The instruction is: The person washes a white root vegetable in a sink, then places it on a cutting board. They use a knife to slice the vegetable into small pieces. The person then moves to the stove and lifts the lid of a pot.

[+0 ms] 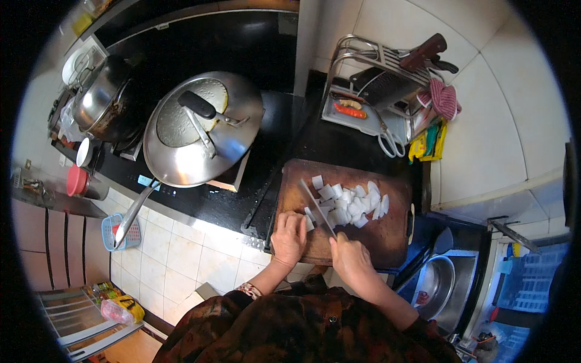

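Note:
My right hand [350,257] grips a kitchen knife [316,208] whose blade slants up and left over the wooden cutting board [395,249]. To the blade's left, my left hand [289,237] has its fingers curled on a small white piece of vegetable [309,222], perhaps radish. A heap of cut white vegetable slices [349,203] lies on the board to the right of the blade. The knife's handle is mostly hidden inside my right hand.
Left of the board, a lidded wok [190,170] sits on the black cooktop, its long handle jutting over the floor. Behind the board stand a metal knife rack [333,90], red and tan peppers [350,110] and scissors [390,141]. A sink [458,290] lies at right.

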`<control>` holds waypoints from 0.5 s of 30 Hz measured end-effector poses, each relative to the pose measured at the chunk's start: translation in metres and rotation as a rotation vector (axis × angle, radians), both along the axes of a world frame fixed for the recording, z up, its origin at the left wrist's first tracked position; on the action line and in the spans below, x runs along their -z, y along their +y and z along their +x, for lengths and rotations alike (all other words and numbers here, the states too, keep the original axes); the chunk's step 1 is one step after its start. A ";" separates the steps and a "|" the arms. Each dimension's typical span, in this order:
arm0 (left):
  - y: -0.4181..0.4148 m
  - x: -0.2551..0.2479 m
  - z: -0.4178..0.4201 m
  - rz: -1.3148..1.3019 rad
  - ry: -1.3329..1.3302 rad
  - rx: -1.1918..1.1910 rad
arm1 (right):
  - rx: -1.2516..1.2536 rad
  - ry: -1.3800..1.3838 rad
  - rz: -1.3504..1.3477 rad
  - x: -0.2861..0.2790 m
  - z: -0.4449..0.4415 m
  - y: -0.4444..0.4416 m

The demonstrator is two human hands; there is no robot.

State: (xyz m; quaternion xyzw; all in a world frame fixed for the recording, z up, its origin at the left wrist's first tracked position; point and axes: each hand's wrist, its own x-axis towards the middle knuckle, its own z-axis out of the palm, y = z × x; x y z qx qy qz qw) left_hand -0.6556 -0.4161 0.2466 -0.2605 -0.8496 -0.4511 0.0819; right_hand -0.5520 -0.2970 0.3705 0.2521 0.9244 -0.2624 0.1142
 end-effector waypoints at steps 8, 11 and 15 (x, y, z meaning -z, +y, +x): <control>0.003 0.001 0.001 -0.039 -0.016 0.011 | -0.004 -0.033 -0.021 -0.002 0.018 -0.001; 0.002 0.003 0.002 -0.035 0.008 0.025 | -0.011 -0.056 -0.035 -0.002 0.011 0.006; 0.002 -0.001 0.000 -0.055 -0.002 0.044 | -0.021 -0.082 -0.045 0.005 -0.001 0.011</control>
